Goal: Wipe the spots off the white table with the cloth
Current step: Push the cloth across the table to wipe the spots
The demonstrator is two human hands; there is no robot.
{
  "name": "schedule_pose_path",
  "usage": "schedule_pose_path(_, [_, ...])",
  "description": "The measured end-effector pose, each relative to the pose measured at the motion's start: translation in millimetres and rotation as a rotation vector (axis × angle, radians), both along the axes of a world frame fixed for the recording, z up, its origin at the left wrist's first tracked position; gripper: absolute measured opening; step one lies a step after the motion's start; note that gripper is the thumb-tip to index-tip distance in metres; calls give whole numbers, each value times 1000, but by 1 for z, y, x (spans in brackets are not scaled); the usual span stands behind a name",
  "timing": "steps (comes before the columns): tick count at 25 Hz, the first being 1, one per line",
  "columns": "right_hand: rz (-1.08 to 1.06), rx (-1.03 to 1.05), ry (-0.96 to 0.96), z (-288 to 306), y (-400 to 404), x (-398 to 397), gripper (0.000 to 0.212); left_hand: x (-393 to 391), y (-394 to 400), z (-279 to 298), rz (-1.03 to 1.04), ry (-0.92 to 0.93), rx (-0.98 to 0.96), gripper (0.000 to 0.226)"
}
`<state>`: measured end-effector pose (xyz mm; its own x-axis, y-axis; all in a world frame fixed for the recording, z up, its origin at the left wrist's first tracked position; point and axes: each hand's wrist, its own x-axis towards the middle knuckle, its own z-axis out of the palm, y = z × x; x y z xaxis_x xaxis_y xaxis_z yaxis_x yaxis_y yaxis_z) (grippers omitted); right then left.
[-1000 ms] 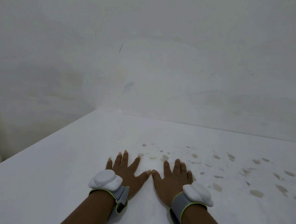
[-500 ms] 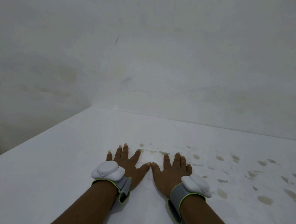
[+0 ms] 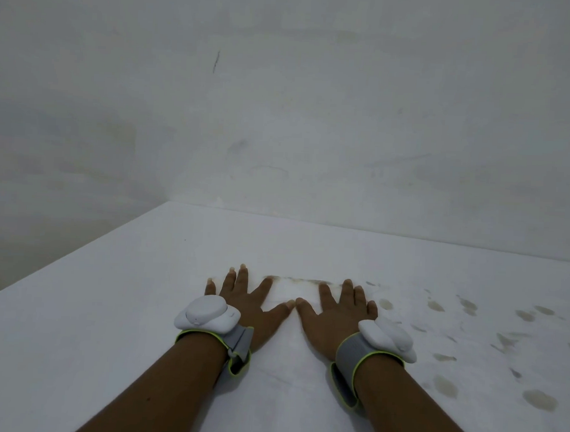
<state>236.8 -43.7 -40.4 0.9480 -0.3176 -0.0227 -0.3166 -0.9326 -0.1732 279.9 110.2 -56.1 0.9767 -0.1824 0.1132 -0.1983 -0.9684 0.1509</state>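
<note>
A white cloth (image 3: 286, 290) lies flat on the white table (image 3: 107, 305), barely distinct from it, with a brownish smear along its far edge. My left hand (image 3: 249, 300) and my right hand (image 3: 334, 314) press flat on the cloth side by side, fingers spread and thumbs nearly touching. Neither hand grips it. Each wrist carries a white device on a grey band. Several brown spots (image 3: 435, 305) dot the table to the right of my right hand, with larger brown spots (image 3: 540, 399) at the near right.
A grey-white wall (image 3: 282, 116) rises directly behind the table's far edge. The table's left edge (image 3: 76, 257) runs diagonally, with a drop beyond it. The table's left half shows no spots.
Both hands slid forward, away from me, pushing the cloth. The spots just beyond the fingertips are gone, and a brown smear now lines the cloth's far edge.
</note>
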Motion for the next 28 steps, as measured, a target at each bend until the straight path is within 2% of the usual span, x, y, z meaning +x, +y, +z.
schedule_pose_path(8, [11,-4,18,5,-13,21,76,31,-6,-4,-7,-12,12,84])
schedule_pose_path(13, [15,-13,46,8,-18,34,76,46,-13,-2,4,15,14,96])
schedule_pose_path(28, [7,-13,62,17,-24,61,71,69,-28,11,16,39,19,75])
